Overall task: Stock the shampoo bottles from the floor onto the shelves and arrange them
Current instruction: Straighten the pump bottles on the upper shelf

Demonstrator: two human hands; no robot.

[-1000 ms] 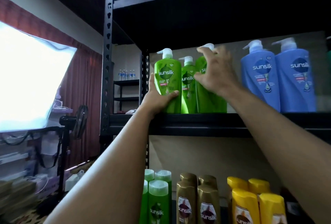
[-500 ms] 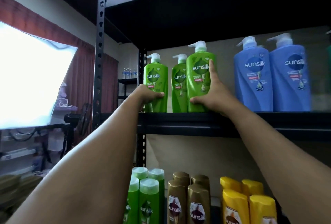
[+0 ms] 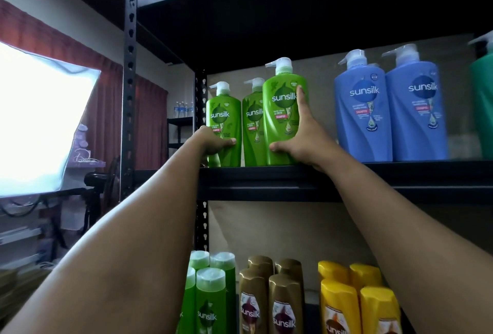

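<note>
Three green pump bottles stand upright in a row at the left end of the upper shelf (image 3: 346,170), each with a white pump head and a dark green round label reading "sunsilk". The front green bottle (image 3: 282,117) is nearest the camera and looks largest; its pink strip reads "shampoo". The right hand (image 3: 298,144) grips it low down, thumb across the front near the base and forefinger pointing up along its right side. The middle green bottle (image 3: 253,125) sits just behind and to the left, touching the front one. The left green bottle (image 3: 222,125) stands beside the shelf's corner post (image 3: 204,120), and the left hand (image 3: 210,141) wraps around its lower part, thumb lying across the front.

Further right on the same shelf, well apart from the green ones, two blue pump bottles (image 3: 389,109) stand side by side, touching. A darker green bottle (image 3: 482,104) is cut off by the right edge.

On the shelf below stand smaller flip-cap bottles in groups: green bottles (image 3: 210,296) at left, brown bottles (image 3: 269,299) in the middle, yellow bottles (image 3: 354,301) at right.

To the left of the rack hangs a bright white light panel (image 3: 40,125) before a red curtain (image 3: 149,120).
</note>
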